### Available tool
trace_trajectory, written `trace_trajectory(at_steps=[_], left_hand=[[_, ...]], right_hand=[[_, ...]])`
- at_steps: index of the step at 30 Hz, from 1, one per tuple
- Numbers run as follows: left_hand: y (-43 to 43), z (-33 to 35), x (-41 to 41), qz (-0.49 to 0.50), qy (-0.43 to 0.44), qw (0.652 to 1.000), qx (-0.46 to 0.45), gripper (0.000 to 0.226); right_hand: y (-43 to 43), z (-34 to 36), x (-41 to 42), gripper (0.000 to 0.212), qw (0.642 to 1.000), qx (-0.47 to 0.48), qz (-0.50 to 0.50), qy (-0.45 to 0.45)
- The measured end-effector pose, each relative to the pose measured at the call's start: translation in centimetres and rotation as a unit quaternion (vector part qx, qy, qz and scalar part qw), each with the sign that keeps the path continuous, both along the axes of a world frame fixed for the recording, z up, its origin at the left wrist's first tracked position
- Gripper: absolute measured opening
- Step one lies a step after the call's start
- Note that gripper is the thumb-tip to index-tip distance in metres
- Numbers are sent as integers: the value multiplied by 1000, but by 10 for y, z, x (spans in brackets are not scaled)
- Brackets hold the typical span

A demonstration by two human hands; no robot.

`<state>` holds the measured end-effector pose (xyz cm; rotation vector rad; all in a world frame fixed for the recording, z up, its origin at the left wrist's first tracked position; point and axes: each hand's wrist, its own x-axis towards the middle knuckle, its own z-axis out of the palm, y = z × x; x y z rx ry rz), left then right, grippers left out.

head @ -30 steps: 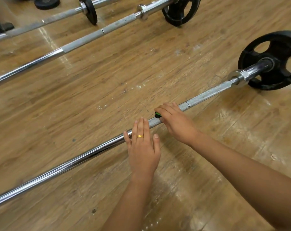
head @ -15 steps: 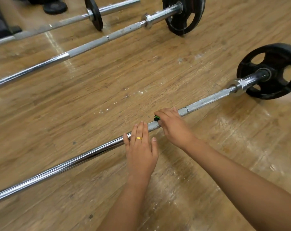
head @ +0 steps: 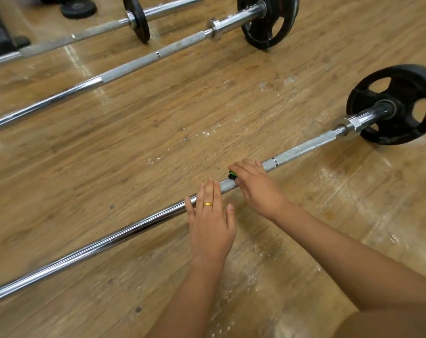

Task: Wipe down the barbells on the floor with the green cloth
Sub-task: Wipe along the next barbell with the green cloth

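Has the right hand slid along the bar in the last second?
No. The right hand keeps the same gap to the ring mark on the nearest barbell.

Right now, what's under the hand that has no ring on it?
Under the right hand, a small bit of green cloth peeks out at its edge, against the nearest barbell. The rest of the cloth and that part of the barbell are covered by the hand.

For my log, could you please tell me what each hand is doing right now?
Left hand: open, straight fingers resting on the barbell.
Right hand: closed round the green cloth on that barbell.
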<state>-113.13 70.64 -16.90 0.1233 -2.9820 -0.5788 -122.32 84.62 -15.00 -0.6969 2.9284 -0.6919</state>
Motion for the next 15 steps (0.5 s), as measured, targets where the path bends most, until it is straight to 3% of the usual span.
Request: trace_trajectory(at_steps=[15], left_hand=[[-3,-7,7,-14,28,999,-2,62]], right_hand=[[-8,-3,16,37,999,-19,-39,22]])
